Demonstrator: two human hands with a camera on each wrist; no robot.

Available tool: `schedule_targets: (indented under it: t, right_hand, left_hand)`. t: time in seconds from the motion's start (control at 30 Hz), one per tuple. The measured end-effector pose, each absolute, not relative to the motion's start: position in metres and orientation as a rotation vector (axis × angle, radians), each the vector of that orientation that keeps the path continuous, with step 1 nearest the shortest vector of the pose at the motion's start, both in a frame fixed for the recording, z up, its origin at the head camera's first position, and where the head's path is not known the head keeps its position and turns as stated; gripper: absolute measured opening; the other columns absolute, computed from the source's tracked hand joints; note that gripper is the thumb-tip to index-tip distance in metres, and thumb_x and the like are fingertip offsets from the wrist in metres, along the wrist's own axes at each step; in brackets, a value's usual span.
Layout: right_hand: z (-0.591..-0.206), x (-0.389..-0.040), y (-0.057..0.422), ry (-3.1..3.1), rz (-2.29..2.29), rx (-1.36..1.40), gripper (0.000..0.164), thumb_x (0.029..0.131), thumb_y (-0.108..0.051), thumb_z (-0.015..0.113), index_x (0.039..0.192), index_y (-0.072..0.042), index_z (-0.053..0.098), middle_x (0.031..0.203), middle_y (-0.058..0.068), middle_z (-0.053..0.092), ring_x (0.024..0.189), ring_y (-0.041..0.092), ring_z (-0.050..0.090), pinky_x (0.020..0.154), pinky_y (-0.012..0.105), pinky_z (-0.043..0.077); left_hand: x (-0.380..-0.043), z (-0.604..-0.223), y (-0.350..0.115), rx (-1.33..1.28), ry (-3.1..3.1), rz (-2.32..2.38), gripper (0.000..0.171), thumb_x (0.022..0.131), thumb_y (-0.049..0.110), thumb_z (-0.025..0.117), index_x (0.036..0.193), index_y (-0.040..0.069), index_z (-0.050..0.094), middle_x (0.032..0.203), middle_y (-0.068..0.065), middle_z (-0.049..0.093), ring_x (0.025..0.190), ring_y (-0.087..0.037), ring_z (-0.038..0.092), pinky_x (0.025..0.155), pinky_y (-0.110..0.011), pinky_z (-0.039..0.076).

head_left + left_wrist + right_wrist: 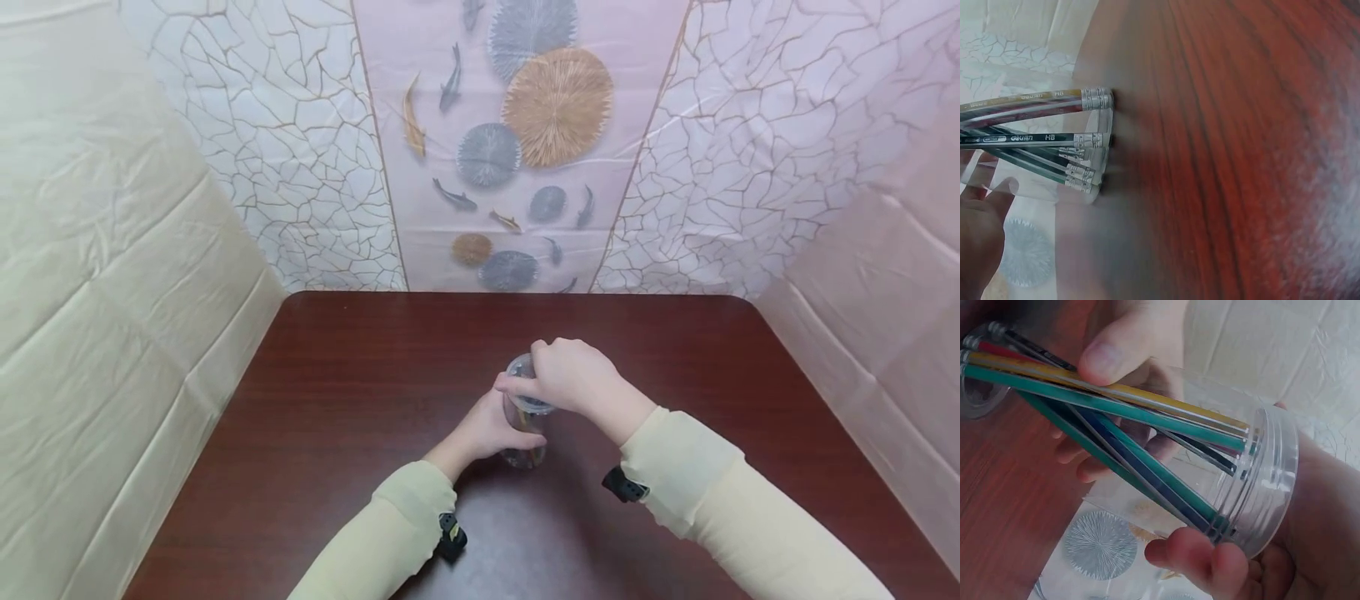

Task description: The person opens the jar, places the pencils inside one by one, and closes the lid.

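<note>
A clear plastic jar [523, 457] stands upright on the table with several pencils [1147, 394] inside, green, yellow, red and dark ones. Their metal ends with erasers rest at the jar's bottom in the left wrist view, where a dark pencil [1029, 139] reads HB. My left hand [491, 425] grips the jar's side, its thumb across the front. From above, my right hand [573, 375] holds the clear lid [1275, 481] by its rim, fingers curled over the edge. The lid sits on the jar's top. Whether it is fully tightened I cannot tell.
The dark red-brown wooden table [360, 358] spreads around both hands. Behind it hangs a patterned cloth [495, 183] with fish and round motifs. Pale cloth walls [112, 292] stand on both sides. A small black device [451, 537] is worn at each wrist.
</note>
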State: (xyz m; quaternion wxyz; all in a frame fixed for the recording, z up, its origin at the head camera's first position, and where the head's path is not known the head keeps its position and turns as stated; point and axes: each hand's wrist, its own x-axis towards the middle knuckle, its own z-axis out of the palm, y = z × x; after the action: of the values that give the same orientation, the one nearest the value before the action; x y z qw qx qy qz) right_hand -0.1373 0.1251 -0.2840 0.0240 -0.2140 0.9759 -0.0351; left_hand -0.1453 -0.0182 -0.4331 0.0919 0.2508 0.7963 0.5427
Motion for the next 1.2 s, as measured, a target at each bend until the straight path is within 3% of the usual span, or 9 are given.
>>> schedule_targets:
  t: [0.23,0.33,0.43,0.53,0.63,0.8,1.0,1.2]
  right_hand:
    - [-0.288,-0.134,0.133,3.063,-0.137,-0.649,0.054,0.088,-0.056,0.054,0.086,-0.003,0.061,0.06,0.004,0.053,0.058,0.024,0.058,0.056,0.04,0.047]
    - [-0.29,-0.132,0.136,3.094,-0.132,-0.655,0.057,0.088,-0.058,0.052,0.097,-0.002,0.062,0.066,0.008,0.059,0.061,0.027,0.06,0.055,0.042,0.048]
    - [-0.288,-0.132,0.139,3.123,-0.099,-0.652,0.07,0.087,-0.063,0.047,0.122,-0.004,0.056,0.098,0.015,0.066,0.079,0.033,0.065,0.062,0.046,0.05]
    - [-0.28,-0.134,0.143,3.124,-0.051,-0.788,0.079,0.085,-0.066,0.048,0.14,-0.01,0.042,0.132,0.014,0.052,0.105,0.035,0.058,0.081,0.05,0.046]
    - [-0.269,-0.136,0.144,3.046,-0.021,-1.05,0.084,0.076,-0.068,0.06,0.142,-0.019,0.041,0.142,0.012,0.042,0.118,0.035,0.046,0.091,0.053,0.037]
    - [-0.255,-0.138,0.14,2.81,0.037,-1.272,0.085,0.065,-0.055,0.077,0.139,-0.03,0.045,0.141,0.012,0.042,0.117,0.033,0.042,0.088,0.052,0.036]
    - [-0.256,-0.141,0.136,2.672,-0.025,-1.282,0.07,0.067,-0.027,0.081,0.132,-0.025,0.055,0.124,0.011,0.052,0.105,0.032,0.046,0.082,0.043,0.044]
    - [-0.262,-0.142,0.133,2.73,-0.033,-1.272,0.061,0.063,-0.03,0.082,0.119,-0.024,0.059,0.106,0.011,0.053,0.09,0.029,0.049,0.073,0.039,0.045]
  left_hand:
    - [-0.144,-0.432,-0.02,0.643,2.367,1.63,0.094,0.065,0.029,0.086,0.138,0.017,0.028,0.118,0.003,0.055,0.106,-0.011,0.053,0.092,-0.033,0.042]
    - [-0.143,-0.433,-0.02,0.632,2.378,1.638,0.093,0.064,0.03,0.086,0.136,0.017,0.029,0.117,0.002,0.055,0.106,-0.012,0.053,0.092,-0.033,0.042]
    - [-0.144,-0.433,-0.019,0.64,2.386,1.642,0.093,0.063,0.029,0.087,0.136,0.016,0.03,0.118,0.001,0.056,0.106,-0.011,0.053,0.093,-0.032,0.041]
    - [-0.144,-0.433,-0.019,0.654,2.395,1.638,0.094,0.063,0.028,0.087,0.136,0.015,0.03,0.118,0.0,0.055,0.106,-0.012,0.053,0.094,-0.033,0.041]
    - [-0.145,-0.433,-0.019,0.653,2.404,1.62,0.095,0.063,0.029,0.087,0.137,0.014,0.03,0.12,0.0,0.054,0.108,-0.012,0.052,0.094,-0.034,0.04]
    - [-0.148,-0.435,-0.02,0.645,2.406,1.584,0.099,0.064,0.027,0.087,0.14,0.015,0.025,0.119,0.003,0.053,0.109,-0.011,0.051,0.095,-0.035,0.039]
    - [-0.147,-0.433,-0.021,0.664,2.38,1.549,0.103,0.066,0.035,0.085,0.145,0.017,0.021,0.122,0.004,0.052,0.111,-0.01,0.05,0.096,-0.035,0.039]
    - [-0.148,-0.434,-0.022,0.658,2.356,1.591,0.099,0.064,0.033,0.086,0.141,0.022,0.025,0.117,0.008,0.054,0.107,-0.008,0.052,0.093,-0.033,0.041]
